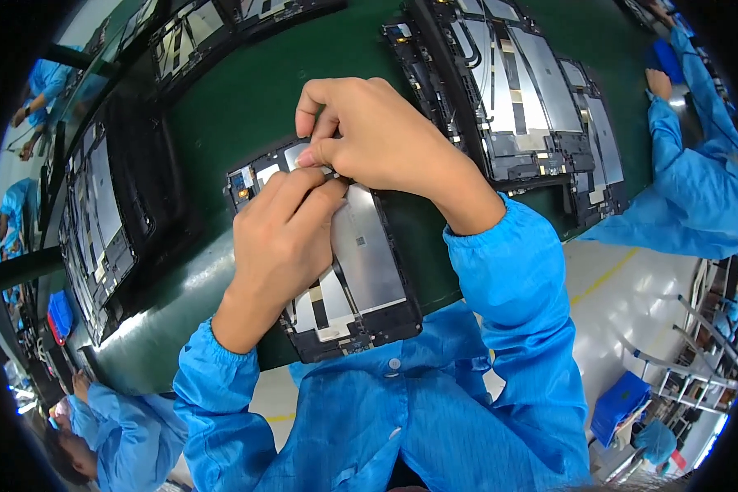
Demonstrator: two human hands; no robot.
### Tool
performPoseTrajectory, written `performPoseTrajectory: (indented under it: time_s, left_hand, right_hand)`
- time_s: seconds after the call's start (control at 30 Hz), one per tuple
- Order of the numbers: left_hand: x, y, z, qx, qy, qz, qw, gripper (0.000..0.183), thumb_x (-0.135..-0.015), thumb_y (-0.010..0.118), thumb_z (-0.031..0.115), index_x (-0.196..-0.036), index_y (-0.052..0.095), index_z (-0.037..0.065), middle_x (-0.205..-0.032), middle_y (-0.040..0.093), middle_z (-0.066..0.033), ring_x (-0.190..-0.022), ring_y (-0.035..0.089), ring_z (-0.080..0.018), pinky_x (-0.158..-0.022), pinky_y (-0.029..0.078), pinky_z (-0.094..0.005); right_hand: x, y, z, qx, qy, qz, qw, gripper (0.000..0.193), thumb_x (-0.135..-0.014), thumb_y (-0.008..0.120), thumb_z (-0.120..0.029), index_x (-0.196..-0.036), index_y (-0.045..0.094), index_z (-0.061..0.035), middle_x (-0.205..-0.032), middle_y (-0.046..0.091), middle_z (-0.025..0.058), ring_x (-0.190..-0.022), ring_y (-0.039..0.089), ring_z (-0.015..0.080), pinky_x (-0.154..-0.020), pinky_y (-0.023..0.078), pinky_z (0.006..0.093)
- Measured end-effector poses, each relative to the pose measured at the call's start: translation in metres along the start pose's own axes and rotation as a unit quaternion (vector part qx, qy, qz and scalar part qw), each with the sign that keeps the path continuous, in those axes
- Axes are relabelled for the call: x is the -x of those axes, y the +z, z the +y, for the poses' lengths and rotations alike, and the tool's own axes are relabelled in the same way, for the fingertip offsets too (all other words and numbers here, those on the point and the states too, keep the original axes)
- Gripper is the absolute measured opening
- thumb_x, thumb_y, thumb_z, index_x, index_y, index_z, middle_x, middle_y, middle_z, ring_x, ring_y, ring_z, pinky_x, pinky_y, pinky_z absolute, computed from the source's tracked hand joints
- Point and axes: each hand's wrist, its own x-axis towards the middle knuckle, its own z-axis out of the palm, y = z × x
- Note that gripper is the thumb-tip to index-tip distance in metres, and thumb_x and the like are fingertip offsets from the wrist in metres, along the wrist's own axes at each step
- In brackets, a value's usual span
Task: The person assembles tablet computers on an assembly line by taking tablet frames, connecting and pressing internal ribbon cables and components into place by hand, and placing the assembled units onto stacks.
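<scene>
An opened tablet (375, 250) with silver battery plates and a black frame lies in front of me at the green table's near edge. Over its left half rests my left hand (283, 225), fingers bent and drawn together, their tips by the tablet's upper part. From the right, my right hand (377, 135) reaches over the tablet's far end with thumb and fingers pinched. The fingertips of both hands meet there, and whatever they hold is too small or hidden to make out.
Stacks of similar opened tablets stand on the green table (209, 123): one stack (541, 90) at the far right, another (98, 213) at the left, more (193, 41) at the far left. Co-workers in blue sit right (689, 189) and lower left (127, 426). A blue bin (619, 406) stands lower right.
</scene>
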Motion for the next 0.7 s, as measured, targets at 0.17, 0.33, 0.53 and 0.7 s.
performPoseTrajectory:
  time_s: [0.17,0.33,0.53,0.7]
  left_hand:
    - [-0.002,-0.009,0.008,0.040,-0.028,-0.009,0.999,0.023,-0.084,0.086,0.002,-0.107,0.082,0.005,-0.103,0.072,-0.0089,-0.082,0.068,-0.0274,-0.068,0.057,-0.0388]
    - [-0.002,-0.008,0.009,0.043,-0.031,-0.012,0.999,0.024,-0.084,0.086,0.004,-0.108,0.084,0.003,-0.102,0.073,-0.0084,-0.080,0.068,-0.0256,-0.065,0.057,-0.0378]
    - [0.000,-0.009,0.008,0.027,-0.025,-0.005,0.999,0.025,-0.083,0.086,0.004,-0.108,0.085,0.004,-0.104,0.075,-0.0066,-0.077,0.066,-0.0232,-0.062,0.055,-0.0354]
    - [0.003,-0.012,0.008,0.012,-0.022,0.000,1.000,0.029,-0.081,0.083,0.003,-0.111,0.085,0.004,-0.108,0.077,-0.0070,-0.085,0.069,-0.0267,-0.071,0.058,-0.0375]
  right_hand:
    - [0.003,0.002,0.000,-0.074,0.025,0.020,0.997,0.035,-0.098,0.082,-0.006,-0.130,0.070,0.0024,-0.099,0.083,0.0171,-0.076,0.073,0.0187,-0.068,0.056,0.0349]
    - [0.006,0.001,-0.004,-0.094,0.060,0.043,0.993,0.041,-0.101,0.076,-0.010,-0.139,0.068,0.0015,-0.112,0.083,0.0196,-0.091,0.079,0.0304,-0.082,0.062,0.0434]
    - [0.005,-0.003,-0.005,-0.127,0.102,0.032,0.986,0.039,-0.101,0.074,-0.010,-0.138,0.069,0.0019,-0.109,0.083,0.0191,-0.086,0.078,0.0250,-0.077,0.061,0.0405]
    - [0.004,0.000,-0.002,-0.110,0.090,0.041,0.989,0.037,-0.100,0.073,-0.010,-0.136,0.070,0.0017,-0.108,0.083,0.0174,-0.082,0.077,0.0243,-0.075,0.060,0.0402]
